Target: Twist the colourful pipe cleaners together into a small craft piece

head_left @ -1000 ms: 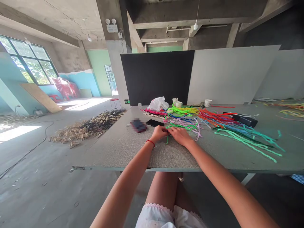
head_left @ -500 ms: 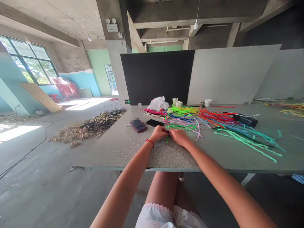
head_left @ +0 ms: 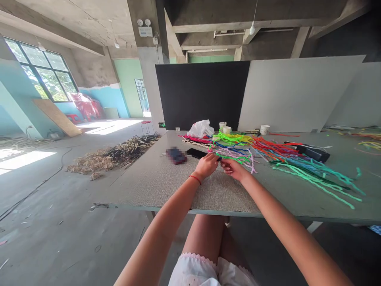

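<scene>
My left hand (head_left: 207,165), with a red string on its wrist, is closed above the table, its fingertips on a small dark item (head_left: 219,158) whose kind I cannot make out. My right hand (head_left: 236,170) is just right of it, thumb and fingers pinched together at that same item; anything else in the pinch is hidden. A bright green fuzzy cord (head_left: 244,160) runs behind the fingers, over a bunch of pale purple cords (head_left: 235,152). Close behind my left hand lies a black phone (head_left: 196,153).
A blurred dark object (head_left: 176,155) lies left of the phone. Yellow-green (head_left: 233,138), red (head_left: 275,147) and mint cords (head_left: 315,184) spread across the table (head_left: 143,190). Farther back are a white plastic bag (head_left: 201,128), paper cups (head_left: 264,129) and a black box (head_left: 312,153).
Both hands have shifted slightly right and up. My right hand has turned and drawn a little away from the left. The green end that hung below the fingers no longer shows there.
</scene>
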The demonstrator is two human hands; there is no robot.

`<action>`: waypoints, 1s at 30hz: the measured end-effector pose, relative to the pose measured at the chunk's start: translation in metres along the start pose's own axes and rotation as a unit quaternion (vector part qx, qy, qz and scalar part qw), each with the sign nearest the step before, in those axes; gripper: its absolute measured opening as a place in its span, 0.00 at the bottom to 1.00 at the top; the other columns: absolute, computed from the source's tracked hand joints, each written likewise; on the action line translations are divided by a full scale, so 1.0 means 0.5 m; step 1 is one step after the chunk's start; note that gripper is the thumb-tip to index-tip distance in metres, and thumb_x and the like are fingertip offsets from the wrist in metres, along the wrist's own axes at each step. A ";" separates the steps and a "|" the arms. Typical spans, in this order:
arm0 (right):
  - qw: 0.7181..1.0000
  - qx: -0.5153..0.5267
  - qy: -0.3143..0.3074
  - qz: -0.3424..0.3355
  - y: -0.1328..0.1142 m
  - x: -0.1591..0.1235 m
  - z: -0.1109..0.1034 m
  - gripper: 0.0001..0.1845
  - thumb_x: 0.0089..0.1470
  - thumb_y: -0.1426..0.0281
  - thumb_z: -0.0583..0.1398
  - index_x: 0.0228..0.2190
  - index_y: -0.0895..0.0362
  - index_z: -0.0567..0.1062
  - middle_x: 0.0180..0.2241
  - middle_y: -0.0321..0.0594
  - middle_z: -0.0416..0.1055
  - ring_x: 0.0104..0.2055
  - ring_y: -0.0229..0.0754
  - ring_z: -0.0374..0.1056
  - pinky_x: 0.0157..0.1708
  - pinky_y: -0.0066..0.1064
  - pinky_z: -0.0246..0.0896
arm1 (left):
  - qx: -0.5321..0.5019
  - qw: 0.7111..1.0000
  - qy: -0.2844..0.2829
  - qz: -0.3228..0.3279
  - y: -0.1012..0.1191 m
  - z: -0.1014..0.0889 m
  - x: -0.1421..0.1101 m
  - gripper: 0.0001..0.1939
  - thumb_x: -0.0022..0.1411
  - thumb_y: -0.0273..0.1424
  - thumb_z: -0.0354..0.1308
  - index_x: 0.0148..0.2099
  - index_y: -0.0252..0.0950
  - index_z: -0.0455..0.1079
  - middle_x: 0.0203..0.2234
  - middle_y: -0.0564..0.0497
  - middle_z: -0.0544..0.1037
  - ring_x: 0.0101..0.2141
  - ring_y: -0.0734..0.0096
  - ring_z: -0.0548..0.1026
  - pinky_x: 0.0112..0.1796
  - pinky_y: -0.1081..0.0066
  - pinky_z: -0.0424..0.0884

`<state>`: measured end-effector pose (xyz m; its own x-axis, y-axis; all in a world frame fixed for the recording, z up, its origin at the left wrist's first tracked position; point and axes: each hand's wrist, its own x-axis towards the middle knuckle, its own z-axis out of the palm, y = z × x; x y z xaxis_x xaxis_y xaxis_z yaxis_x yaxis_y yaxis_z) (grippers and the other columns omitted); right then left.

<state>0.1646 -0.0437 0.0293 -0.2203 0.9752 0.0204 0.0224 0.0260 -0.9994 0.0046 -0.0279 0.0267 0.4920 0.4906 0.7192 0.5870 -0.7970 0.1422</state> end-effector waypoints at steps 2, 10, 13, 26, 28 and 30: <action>0.986 -0.138 0.066 -0.058 0.006 -0.004 0.011 0.08 0.55 0.66 0.52 0.26 0.55 0.64 0.20 0.32 0.63 0.17 0.32 0.55 0.17 0.24 0.46 | -0.030 0.998 0.013 -0.047 -0.010 0.006 -0.004 0.12 0.55 0.23 0.56 0.42 0.35 0.74 0.33 0.47 0.77 0.35 0.69 0.74 0.40 0.71 0.69; 0.720 -0.653 0.089 -0.218 0.013 -0.019 0.029 0.14 0.63 0.67 0.45 0.45 0.55 0.66 0.45 0.48 0.70 0.43 0.46 0.68 0.35 0.32 0.55 | -0.183 0.962 -0.009 -0.203 -0.048 0.021 -0.011 0.09 0.47 0.25 0.63 0.34 0.30 0.76 0.24 0.51 0.77 0.26 0.75 0.72 0.31 0.75 0.67; 0.700 -0.680 0.055 -0.212 0.008 -0.020 0.018 0.14 0.64 0.69 0.44 0.45 0.55 0.67 0.47 0.47 0.69 0.44 0.45 0.67 0.37 0.32 0.55 | -0.248 0.941 -0.026 -0.228 -0.058 0.028 -0.011 0.09 0.45 0.27 0.65 0.33 0.29 0.77 0.23 0.51 0.77 0.26 0.75 0.72 0.30 0.75 0.67; 0.923 -0.334 0.108 -0.155 0.041 0.039 0.014 0.12 0.56 0.67 0.51 0.22 0.55 0.64 0.21 0.33 0.65 0.27 0.37 0.62 0.28 0.26 0.51 | -0.319 0.908 -0.017 -0.270 -0.067 0.052 -0.009 0.10 0.42 0.31 0.67 0.29 0.30 0.76 0.20 0.52 0.75 0.23 0.76 0.70 0.26 0.75 0.64; 0.912 -0.356 0.118 -0.165 0.040 0.033 0.009 0.11 0.57 0.66 0.52 0.24 0.55 0.65 0.23 0.33 0.65 0.27 0.38 0.62 0.28 0.26 0.51 | -0.340 0.896 -0.024 -0.285 -0.062 0.049 -0.009 0.10 0.43 0.32 0.67 0.28 0.29 0.76 0.19 0.53 0.73 0.22 0.78 0.68 0.25 0.75 0.63; 0.876 -0.424 0.116 -0.201 0.036 0.019 0.005 0.10 0.58 0.65 0.52 0.28 0.55 0.67 0.28 0.36 0.68 0.30 0.38 0.63 0.30 0.26 0.50 | -0.395 0.859 -0.067 -0.319 -0.060 0.042 -0.011 0.12 0.42 0.33 0.67 0.29 0.29 0.76 0.17 0.53 0.71 0.19 0.79 0.66 0.23 0.75 0.62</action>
<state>0.1605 -0.0345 0.0114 -0.1743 0.8661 0.4684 0.7262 0.4344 -0.5329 -0.0021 0.0007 0.0044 0.3328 0.9101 0.2469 0.1706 -0.3156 0.9334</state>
